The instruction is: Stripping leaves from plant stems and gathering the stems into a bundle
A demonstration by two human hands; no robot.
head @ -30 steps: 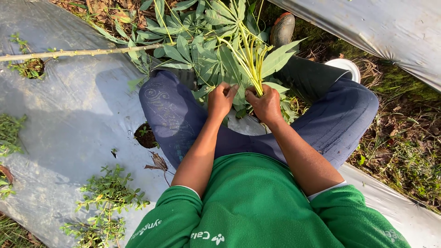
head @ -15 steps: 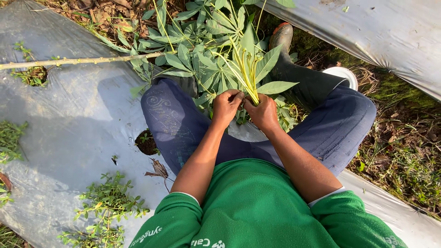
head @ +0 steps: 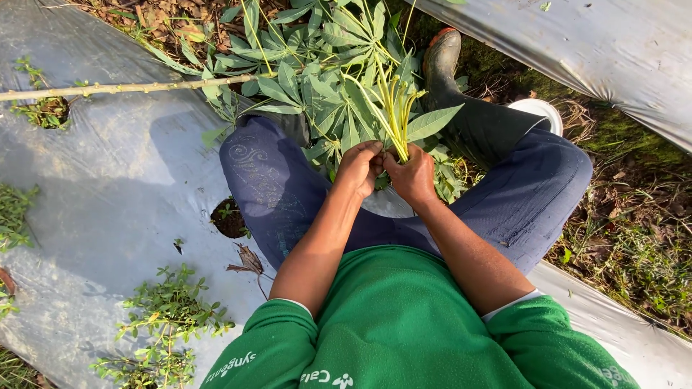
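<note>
Both my hands meet in front of me over my lap. My left hand (head: 358,168) and my right hand (head: 412,175) are closed around a bunch of thin yellow-green leaf stalks (head: 393,112) that stands up from my fists. The stalks carry long, finger-shaped green leaves (head: 324,68) that spread out past my knees. My fingertips are hidden among the stalks. I sit with blue trousers (head: 274,187), green sleeves and a dark rubber boot (head: 450,79) stretched out ahead.
Grey plastic sheet (head: 108,187) covers the ground to my left, with a round planting hole (head: 229,217) and small weeds (head: 169,317). A bare woody stem (head: 122,88) lies across it. More sheet (head: 591,50) is at top right, grass and dry leaves on the right.
My hands have shifted slightly toward the right with the bunch, and the stalks now stand more upright. The view has tilted a little, showing more of the boot.
</note>
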